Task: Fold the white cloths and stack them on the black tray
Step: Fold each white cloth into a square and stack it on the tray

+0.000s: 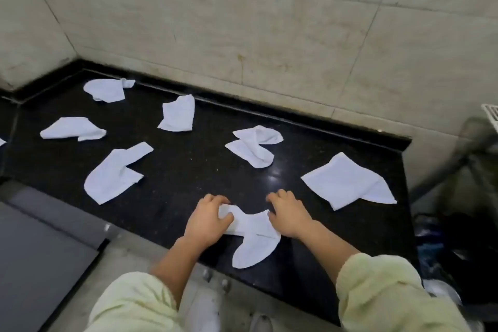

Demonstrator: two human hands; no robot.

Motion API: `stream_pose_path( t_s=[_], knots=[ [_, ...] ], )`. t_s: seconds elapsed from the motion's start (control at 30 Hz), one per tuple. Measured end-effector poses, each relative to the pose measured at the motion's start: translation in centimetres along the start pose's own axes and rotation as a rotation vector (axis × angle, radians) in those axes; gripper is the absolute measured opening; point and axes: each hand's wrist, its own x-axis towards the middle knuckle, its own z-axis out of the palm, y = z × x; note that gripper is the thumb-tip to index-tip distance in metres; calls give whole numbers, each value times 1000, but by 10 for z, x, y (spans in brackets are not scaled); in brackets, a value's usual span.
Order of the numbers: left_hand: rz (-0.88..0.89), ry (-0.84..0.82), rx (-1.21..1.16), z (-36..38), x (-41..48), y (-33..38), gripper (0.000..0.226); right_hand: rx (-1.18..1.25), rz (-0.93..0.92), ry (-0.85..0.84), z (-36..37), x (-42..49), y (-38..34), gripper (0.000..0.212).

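A crumpled white cloth (252, 240) lies at the near edge of the black stone counter (188, 164). My left hand (207, 219) grips its left end, thumb and fingers pinching the fabric. My right hand (288, 214) rests on its right end with fingers spread and pressing down. Several other white cloths lie scattered on the counter: one at the right (347, 182), one in the middle (254, 144), one further back (177, 113), one at the left front (113, 172). No black tray is in view.
Two more cloths lie at the far left (72, 129) and back left corner (106, 89). A tiled wall (242, 35) rises behind the counter. A grey surface (40, 250) sits lower left. Dark bags and clutter (452, 237) stand at the right.
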Motion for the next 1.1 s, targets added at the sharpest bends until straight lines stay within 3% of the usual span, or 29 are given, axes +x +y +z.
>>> stream_pose_path(
  t_s=[0.2,0.4,0.53,0.7,0.8,0.93,1.1],
  knots=[
    [-100,-173,165,2,3,-14,43,28,68,-122,13,16,0,55],
    [-17,-336,313,-4,23,-25,30,158,189,-132,22,30,-2,27],
    [46,-354,187,-13,39,-33,18,270,215,-168,20,35,-4,12],
    [59,-480,26,-32,59,-43,6,724,322,-146,-5,35,2,19],
    [96,-514,-38,-46,72,-46,16,891,371,-91,-29,29,8,23],
    [79,-463,-213,-66,89,-36,11,1043,443,-51,-42,20,17,28],
    [90,-360,-388,-92,107,-17,15,1144,507,125,-54,16,17,27]
  ],
)
